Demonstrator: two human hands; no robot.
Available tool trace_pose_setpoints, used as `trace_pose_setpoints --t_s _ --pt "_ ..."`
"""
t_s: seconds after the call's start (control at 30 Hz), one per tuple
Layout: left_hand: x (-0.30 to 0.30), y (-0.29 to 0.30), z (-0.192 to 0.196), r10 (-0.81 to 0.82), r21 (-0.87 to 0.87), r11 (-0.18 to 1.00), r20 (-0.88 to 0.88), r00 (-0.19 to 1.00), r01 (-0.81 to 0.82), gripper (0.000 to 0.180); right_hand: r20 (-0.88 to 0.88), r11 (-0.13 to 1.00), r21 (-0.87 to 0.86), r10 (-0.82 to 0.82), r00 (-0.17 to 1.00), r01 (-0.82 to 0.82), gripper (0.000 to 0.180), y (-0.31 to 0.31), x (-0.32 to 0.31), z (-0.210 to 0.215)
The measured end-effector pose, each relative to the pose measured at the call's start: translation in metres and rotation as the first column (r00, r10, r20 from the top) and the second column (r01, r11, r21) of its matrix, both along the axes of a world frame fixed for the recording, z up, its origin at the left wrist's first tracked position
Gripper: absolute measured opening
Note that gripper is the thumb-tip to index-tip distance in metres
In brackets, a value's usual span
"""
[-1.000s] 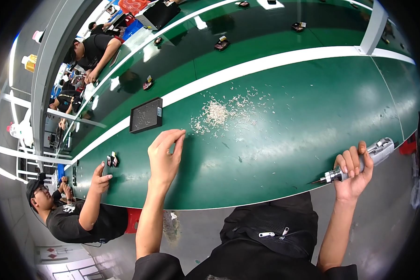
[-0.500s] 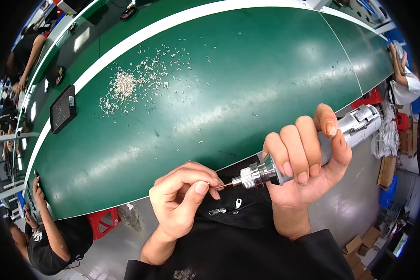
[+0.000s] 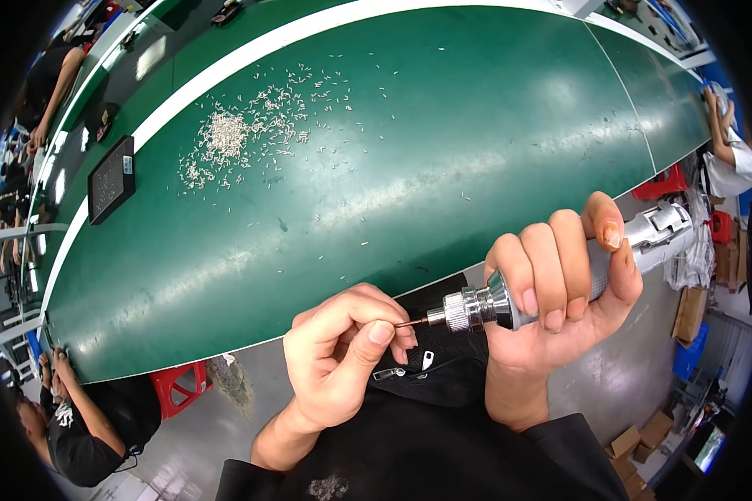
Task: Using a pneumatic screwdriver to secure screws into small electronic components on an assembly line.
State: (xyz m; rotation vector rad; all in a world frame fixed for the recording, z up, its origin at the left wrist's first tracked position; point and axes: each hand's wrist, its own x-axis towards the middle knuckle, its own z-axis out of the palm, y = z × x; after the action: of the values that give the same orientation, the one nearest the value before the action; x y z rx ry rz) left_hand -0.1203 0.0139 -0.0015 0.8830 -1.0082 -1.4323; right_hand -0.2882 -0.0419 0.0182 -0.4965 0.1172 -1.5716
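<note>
The green table (image 3: 443,150) curves from nine to two o'clock. At four, your right hand (image 3: 551,292) wraps the silver driver (image 3: 476,307) palm up, seemingly to aim its nose toward eight. Your left hand (image 3: 338,355) meets it at seven. The black tray (image 3: 113,179) lies past nine, the pale heap (image 3: 227,134) near ten, probably for easy reach. Left thumb and forefinger pinch the bit (image 3: 414,322), apparently steadying it; anything else between them is hidden.

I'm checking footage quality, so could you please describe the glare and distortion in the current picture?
Head view: pale glare streaks the green table; its edges bow from fisheye distortion, corners are black; bright highlights mark the silver tool in the right hand.
</note>
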Motion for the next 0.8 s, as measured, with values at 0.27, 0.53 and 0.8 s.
trace_pose_setpoints --t_s 0.27,0.53,0.8 --pt "-0.002 -0.02 -0.004 0.283 -0.485 0.873 0.594 0.753 0.054 0.014 -0.125 0.998 -0.055 -0.023 0.992 0.016 0.018 -0.006 -0.005 -0.011" --pt "0.048 -0.024 0.006 0.335 -0.23 0.942 0.602 0.725 -0.244 0.029 0.05 0.973 0.219 -0.078 0.996 0.065 0.013 -0.006 0.001 -0.013" --pt "0.268 -0.144 0.032 0.592 -0.486 0.762 0.79 0.157 -0.429 0.019 0.043 0.901 0.352 -0.286 0.957 0.254 0.008 -0.019 -0.036 -0.041"
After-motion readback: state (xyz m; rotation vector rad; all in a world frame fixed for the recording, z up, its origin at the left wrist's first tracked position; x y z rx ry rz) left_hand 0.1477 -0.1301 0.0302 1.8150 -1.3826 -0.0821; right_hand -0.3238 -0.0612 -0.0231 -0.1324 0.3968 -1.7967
